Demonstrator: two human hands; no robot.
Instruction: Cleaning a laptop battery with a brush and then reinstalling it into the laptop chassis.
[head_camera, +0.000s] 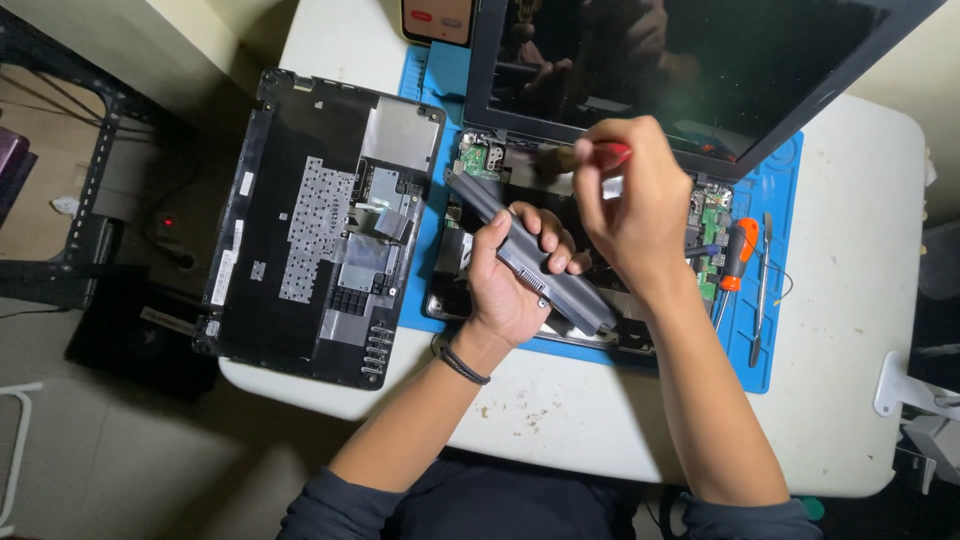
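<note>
Fingers of the left hand (510, 285) are wrapping around the middle of a long grey battery (530, 256), probably stiff, dense and smooth, holding it above the open laptop (715, 215). Beyond, the right hand (630, 205) is pinching a red-handled brush (590, 156).

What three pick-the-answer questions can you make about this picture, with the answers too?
1. Where does the removed black cover panel lie?
A. beside the opened laptop, away from the screwdrivers
B. on the floor
C. on the screen

2. What colour is the work mat?
A. green
B. blue
C. yellow

3. What is the left hand doing?
A. resting flat
B. pointing
C. holding a long grey battery pack

Answers: 1 A, it lies flat on the white table; 2 B, blue shows around the laptop; 3 C, fingers wrap the pack.
</note>
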